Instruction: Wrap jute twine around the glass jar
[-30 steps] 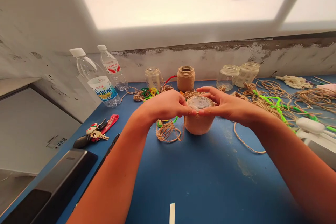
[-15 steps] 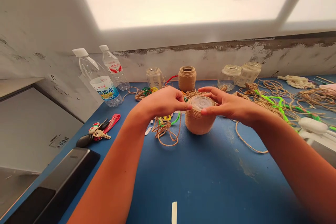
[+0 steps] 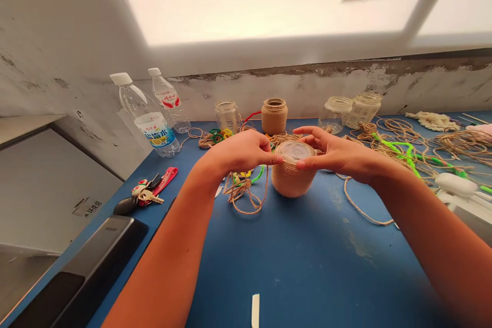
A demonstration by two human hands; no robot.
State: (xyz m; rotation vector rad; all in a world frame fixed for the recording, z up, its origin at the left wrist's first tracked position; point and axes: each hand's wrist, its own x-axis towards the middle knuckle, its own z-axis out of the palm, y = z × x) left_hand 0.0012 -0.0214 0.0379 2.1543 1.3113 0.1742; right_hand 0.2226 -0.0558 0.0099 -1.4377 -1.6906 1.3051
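Note:
A glass jar [image 3: 292,182] wrapped in brown twine stands on the blue table, its clear round glass end facing up. My left hand [image 3: 249,149] is closed in a pinch at the jar's upper left edge, on the twine. A loose strand of twine [image 3: 266,189] hangs from that hand down to a small tangle on the table. Around the jar's right side curve the fingers of my right hand [image 3: 326,151], with the thumb pressed on the near upper edge. The right fingertips are partly hidden behind the jar.
Along the wall stand a twine-wrapped jar [image 3: 274,117], a bare glass jar [image 3: 226,114] and two more glass jars at right. Plastic bottles [image 3: 156,130], keys [image 3: 148,195] and a black case [image 3: 103,246] lie left. Twine coils [image 3: 400,133] and green pipe cleaners [image 3: 411,156] spread right.
Both hands stay at the jar in nearly the same pose. The whole view has shifted very slightly; little else differs.

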